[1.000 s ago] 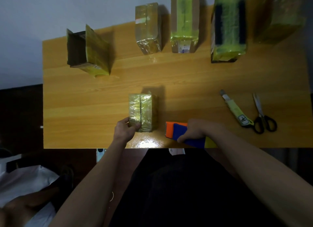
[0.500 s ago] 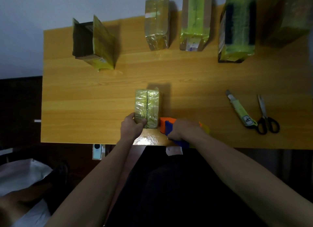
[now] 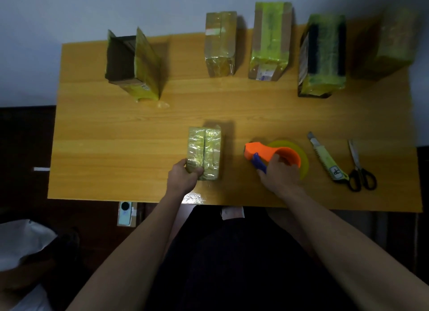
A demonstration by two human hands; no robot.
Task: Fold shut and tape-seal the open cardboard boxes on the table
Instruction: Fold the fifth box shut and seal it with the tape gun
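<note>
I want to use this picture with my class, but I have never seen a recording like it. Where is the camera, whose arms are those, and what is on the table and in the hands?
There is no machine here. The camera sits on a person's head and looks forward and down, so the two bare arms reaching in from the bottom are that person's own.

The left hand grips the near end of a small box wrapped in shiny yellowish tape. The right hand holds an orange tape dispenser with a yellow roll, resting on the wooden table.

To the right lie a utility knife and scissors. Along the far edge stand four closed, taped boxes, and at the far left an open box with its flaps still up. The job is closing and taping such boxes.
</note>
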